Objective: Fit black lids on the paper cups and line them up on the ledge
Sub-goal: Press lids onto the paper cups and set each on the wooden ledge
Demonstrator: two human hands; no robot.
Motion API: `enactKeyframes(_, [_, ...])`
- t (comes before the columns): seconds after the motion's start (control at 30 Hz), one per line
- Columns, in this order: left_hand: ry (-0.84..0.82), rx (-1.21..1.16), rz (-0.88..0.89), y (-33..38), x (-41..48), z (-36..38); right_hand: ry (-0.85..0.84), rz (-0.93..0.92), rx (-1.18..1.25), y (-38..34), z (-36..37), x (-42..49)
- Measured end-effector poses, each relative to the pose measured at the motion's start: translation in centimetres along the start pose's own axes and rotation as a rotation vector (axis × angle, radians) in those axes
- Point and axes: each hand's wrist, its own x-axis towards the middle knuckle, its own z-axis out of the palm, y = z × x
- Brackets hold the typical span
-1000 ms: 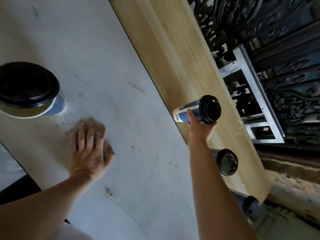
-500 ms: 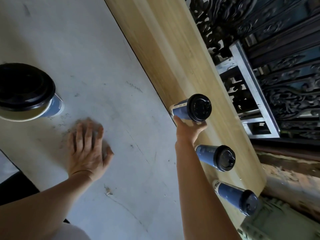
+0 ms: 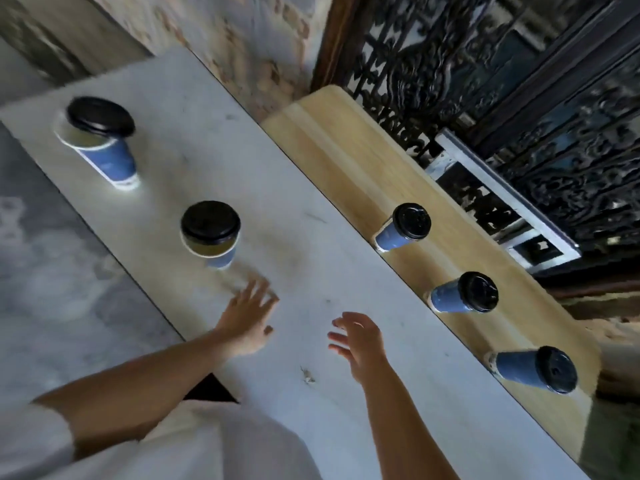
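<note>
Three blue paper cups with black lids stand in a row on the wooden ledge (image 3: 349,161): a far cup (image 3: 403,228), a middle cup (image 3: 464,294) and a near cup (image 3: 535,370). Two more blue cups stand on the white table (image 3: 277,209), the nearer cup (image 3: 211,233) and the farther cup (image 3: 100,140), each with a black lid lying loosely on its rim. My left hand (image 3: 247,317) hovers open just short of the nearer table cup. My right hand (image 3: 358,342) is open above the table, holding nothing.
A dark ornate metal grille (image 3: 519,81) and a white frame (image 3: 502,202) rise behind the ledge. A grey floor (image 3: 52,254) lies left of the table. My white shirt (image 3: 194,445) fills the bottom edge.
My right hand let go of the lidded cup on the ledge and drew back over the table. My left hand lifted off the table towards the nearer cup. The camera tilted up.
</note>
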Motion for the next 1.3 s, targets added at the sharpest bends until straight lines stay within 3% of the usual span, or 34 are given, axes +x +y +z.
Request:
enactKeyframes(0.13, [-0.157,-0.062,0.007,-2.3,-4.6,-3.9,-0.171,-0.056,-0.047,-1.1,4.0,-2.2])
enactKeyframes(0.2, [-0.13,-0.165,-0.058,-4.1,-6.4,-5.2,-0.228,-0.091,-0.058,-2.0,5.7,-3.1])
enactKeyframes(0.27, [-0.251,-0.386,-0.148,-7.0,-6.8,-6.5,-0.27,-0.121,-0.063,-2.7,7.0,-3.8])
enactKeyframes(0.3, [-0.148,-0.467,-0.135,-8.3,-7.6,-7.7,-0.294,-0.132,-0.066,-2.9,7.5,-4.1])
enactKeyframes(0.33, [-0.228,-0.698,-0.282,-8.5,-8.4,-8.9,-0.317,-0.138,-0.065,-3.1,8.0,-4.4])
enactKeyframes(0.37, [-0.067,-0.913,-0.369,-8.3,-9.5,-10.2,-0.335,-0.139,-0.056,-3.2,8.4,-4.7])
enactKeyframes(0.4, [0.114,-0.928,-0.473,-8.9,-10.1,-11.2,-0.35,-0.136,-0.036,-3.3,8.8,-5.0])
enactKeyframes(0.47, [0.218,-1.081,-0.631,-9.7,-10.5,-13.5,-0.376,-0.123,0.016,-3.4,9.4,-5.5])
enactKeyframes(0.6, [0.372,-1.304,-0.566,-9.5,-9.0,-17.7,-0.391,-0.11,0.072,-3.6,11.3,-6.6])
enactKeyframes(0.77, [0.228,-1.227,-0.484,-9.0,-4.8,-20.1,-0.418,-0.07,0.186,-3.9,13.8,-7.9])
enactKeyframes(0.9, [0.003,-1.104,-0.418,-9.6,-2.2,-21.0,-0.495,-0.041,0.162,-4.4,16.5,-8.2])
enactKeyframes(1.03, [-0.182,-1.063,-0.321,-10.9,-1.0,-21.5,-0.371,0.016,0.145,-5.0,20.4,-8.2])
enactKeyframes(1.3, [-0.277,-1.099,-0.103,-12.8,-0.8,-21.1,-0.195,-0.073,0.418,-4.1,24.5,-7.5])
